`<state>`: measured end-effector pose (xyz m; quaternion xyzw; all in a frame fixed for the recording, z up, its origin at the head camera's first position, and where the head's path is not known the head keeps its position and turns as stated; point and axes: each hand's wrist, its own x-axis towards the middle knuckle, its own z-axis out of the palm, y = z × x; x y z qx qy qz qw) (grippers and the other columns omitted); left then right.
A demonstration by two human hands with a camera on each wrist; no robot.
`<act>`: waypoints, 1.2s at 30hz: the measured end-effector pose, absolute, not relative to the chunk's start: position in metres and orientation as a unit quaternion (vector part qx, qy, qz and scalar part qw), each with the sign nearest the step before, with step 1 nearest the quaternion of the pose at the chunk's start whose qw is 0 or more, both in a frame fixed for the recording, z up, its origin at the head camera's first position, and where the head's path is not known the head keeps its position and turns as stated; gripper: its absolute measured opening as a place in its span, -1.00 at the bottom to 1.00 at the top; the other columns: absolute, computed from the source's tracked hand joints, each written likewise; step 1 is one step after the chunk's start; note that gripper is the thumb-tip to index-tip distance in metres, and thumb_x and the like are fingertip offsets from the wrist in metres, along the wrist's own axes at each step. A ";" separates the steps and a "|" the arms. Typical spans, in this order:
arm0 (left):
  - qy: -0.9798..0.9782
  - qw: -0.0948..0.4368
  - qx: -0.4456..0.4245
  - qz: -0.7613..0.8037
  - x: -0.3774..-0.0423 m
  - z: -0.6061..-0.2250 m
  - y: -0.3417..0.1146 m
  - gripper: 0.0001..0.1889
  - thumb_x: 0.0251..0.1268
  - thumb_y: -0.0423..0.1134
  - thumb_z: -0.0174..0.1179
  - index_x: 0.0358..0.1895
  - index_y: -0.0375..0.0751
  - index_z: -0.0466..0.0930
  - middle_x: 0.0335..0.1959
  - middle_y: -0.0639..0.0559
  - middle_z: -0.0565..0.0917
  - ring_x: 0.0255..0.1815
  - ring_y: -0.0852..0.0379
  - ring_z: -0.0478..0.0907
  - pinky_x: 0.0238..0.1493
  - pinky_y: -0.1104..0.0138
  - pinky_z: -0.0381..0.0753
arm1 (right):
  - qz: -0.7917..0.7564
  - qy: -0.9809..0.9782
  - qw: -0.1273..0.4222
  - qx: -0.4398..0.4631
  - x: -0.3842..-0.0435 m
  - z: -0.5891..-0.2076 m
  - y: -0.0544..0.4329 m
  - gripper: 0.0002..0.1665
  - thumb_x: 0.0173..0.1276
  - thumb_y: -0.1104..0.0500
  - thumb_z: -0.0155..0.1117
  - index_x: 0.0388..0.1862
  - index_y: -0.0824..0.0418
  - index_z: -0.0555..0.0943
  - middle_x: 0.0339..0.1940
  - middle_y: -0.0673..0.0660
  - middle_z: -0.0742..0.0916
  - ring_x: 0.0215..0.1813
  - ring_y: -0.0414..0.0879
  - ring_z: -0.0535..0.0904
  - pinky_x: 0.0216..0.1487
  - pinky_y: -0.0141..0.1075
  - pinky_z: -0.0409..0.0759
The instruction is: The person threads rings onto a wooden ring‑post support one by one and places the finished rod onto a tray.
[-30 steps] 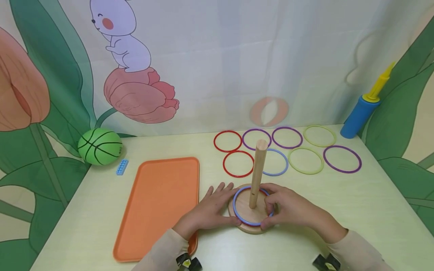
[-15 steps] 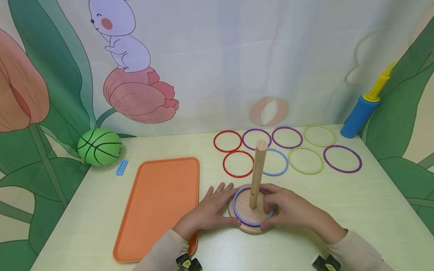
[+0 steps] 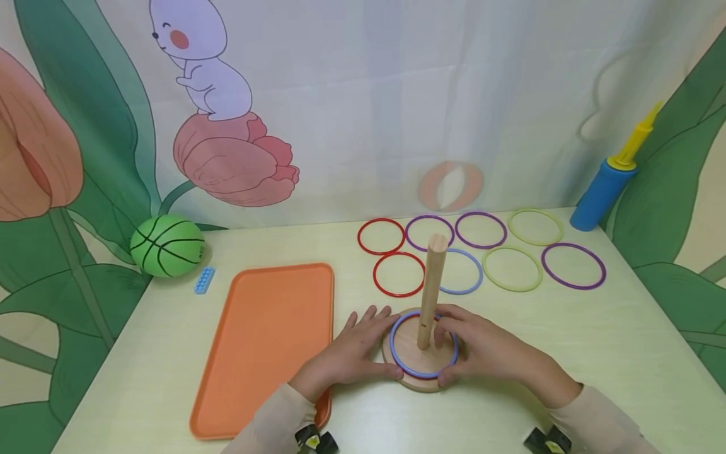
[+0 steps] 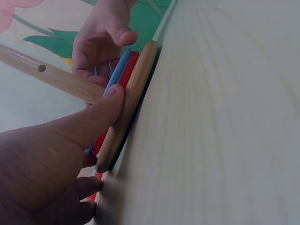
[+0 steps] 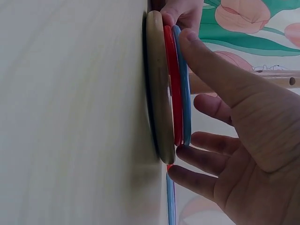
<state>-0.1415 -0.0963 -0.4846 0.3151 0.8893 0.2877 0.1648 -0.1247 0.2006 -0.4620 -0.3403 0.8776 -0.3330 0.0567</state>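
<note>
A blue ring [image 3: 397,360] lies over a red ring [image 4: 126,71] around the upright peg [image 3: 432,290] of a round wooden stand [image 3: 416,383]. From the left, my left hand [image 3: 356,352] rests against the stand. Its thumb touches the near edge of the rings, and its fingers spread out straight toward the far side. My right hand [image 3: 484,343] is at the opposite side, with its thumb [image 5: 192,36] at the blue ring. The right fingers are loosely bent, and in the head view one reaches inside the ring beside the peg.
Behind the stand lie several rings: red [image 3: 399,275], blue [image 3: 475,280], yellow-green [image 3: 512,270] and purple [image 3: 573,267]. An orange tray [image 3: 275,340] is at left. Farther out are a green ball [image 3: 167,246], a light-blue block [image 3: 204,280] and a blue-and-yellow pump [image 3: 602,195].
My right index finger has loosened from its curl at the ring and moved toward the peg. The left hand, the stand and the rings stay where they were.
</note>
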 end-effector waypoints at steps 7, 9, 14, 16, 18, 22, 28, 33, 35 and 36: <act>0.891 0.161 0.316 0.284 -0.142 -0.489 -0.096 0.06 0.24 0.31 0.43 0.71 0.08 0.12 0.73 -0.08 0.07 0.75 -0.15 -0.17 0.69 -0.12 -0.34 | -0.333 0.886 0.048 -0.319 -0.126 -0.461 0.207 -0.12 -0.14 -0.29 0.78 0.13 -0.02 0.61 0.59 0.13 0.45 0.57 0.15 0.37 0.47 0.13 0.46; 0.890 0.160 0.317 0.285 -0.142 -0.489 -0.096 0.06 0.24 0.31 0.44 0.71 0.07 0.13 0.73 -0.08 0.07 0.75 -0.14 -0.18 0.69 -0.12 -0.34 | -0.336 0.889 0.034 -0.308 -0.128 -0.457 0.215 -0.01 -0.13 -0.31 0.78 0.26 0.02 0.59 0.58 0.21 0.45 0.57 0.24 0.37 0.45 0.22 0.45; 0.887 0.165 0.317 0.291 -0.142 -0.487 -0.095 0.05 0.23 0.29 0.45 0.71 0.08 0.14 0.73 -0.07 0.07 0.76 -0.11 -0.19 0.70 -0.09 -0.35 | -0.355 0.901 -0.017 -0.249 -0.140 -0.442 0.250 0.01 0.05 -0.13 0.76 0.39 0.24 0.51 0.54 0.38 0.45 0.52 0.40 0.35 0.37 0.40 0.42; 0.888 0.164 0.318 0.290 -0.142 -0.487 -0.095 0.05 0.23 0.29 0.45 0.71 0.07 0.14 0.73 -0.07 0.07 0.76 -0.12 -0.18 0.70 -0.10 -0.34 | -0.362 0.906 -0.037 -0.216 -0.145 -0.439 0.268 -0.05 0.13 -0.03 0.73 0.41 0.27 0.50 0.54 0.39 0.45 0.49 0.41 0.38 0.35 0.40 0.43; 0.888 0.163 0.317 0.290 -0.142 -0.487 -0.095 0.05 0.23 0.29 0.45 0.71 0.08 0.14 0.73 -0.07 0.07 0.76 -0.12 -0.18 0.70 -0.10 -0.34 | -0.365 0.910 -0.056 -0.188 -0.151 -0.437 0.285 -0.11 0.18 0.04 0.71 0.41 0.28 0.50 0.53 0.41 0.45 0.42 0.43 0.42 0.29 0.37 0.48; 0.889 0.160 0.315 0.290 -0.141 -0.486 -0.096 0.06 0.22 0.29 0.46 0.71 0.09 0.14 0.73 -0.06 0.08 0.76 -0.13 -0.18 0.69 -0.11 -0.34 | -0.366 0.915 -0.088 -0.143 -0.160 -0.437 0.316 -0.17 0.21 0.09 0.69 0.39 0.30 0.52 0.52 0.44 0.45 0.41 0.42 0.43 0.35 -0.06 0.54; 0.888 0.158 0.316 0.296 -0.140 -0.486 -0.096 0.05 0.23 0.28 0.46 0.70 0.07 0.15 0.73 -0.07 0.09 0.75 -0.14 -0.16 0.69 -0.12 -0.33 | -0.362 0.922 -0.110 -0.086 -0.169 -0.440 0.355 -0.19 0.24 0.08 0.66 0.39 0.32 0.53 0.60 0.46 0.33 0.48 0.51 0.31 0.43 -0.09 0.49; 0.885 0.155 0.317 0.303 -0.141 -0.485 -0.096 0.04 0.22 0.25 0.49 0.69 0.06 0.18 0.72 -0.07 0.10 0.75 -0.14 -0.16 0.69 -0.11 -0.34 | -0.354 0.929 -0.100 -0.042 -0.171 -0.446 0.382 -0.12 0.30 0.01 0.62 0.45 0.37 0.46 0.66 0.52 0.18 0.56 0.62 0.11 0.30 0.60 0.22; 0.885 0.156 0.317 0.305 -0.141 -0.485 -0.096 0.04 0.21 0.25 0.49 0.69 0.06 0.18 0.72 -0.08 0.10 0.75 -0.13 -0.16 0.69 -0.11 -0.34 | -0.357 0.929 -0.097 -0.027 -0.172 -0.450 0.392 -0.09 0.31 0.00 0.61 0.48 0.38 0.43 0.66 0.54 0.16 0.59 0.62 0.04 0.29 0.63 0.18; 0.884 0.157 0.316 0.306 -0.141 -0.485 -0.096 0.03 0.21 0.25 0.49 0.69 0.06 0.18 0.72 -0.07 0.10 0.75 -0.13 -0.16 0.69 -0.11 -0.34 | -0.360 0.928 -0.095 -0.022 -0.172 -0.453 0.397 -0.09 0.30 0.01 0.61 0.48 0.38 0.43 0.66 0.55 0.15 0.60 0.63 0.00 0.28 0.64 0.17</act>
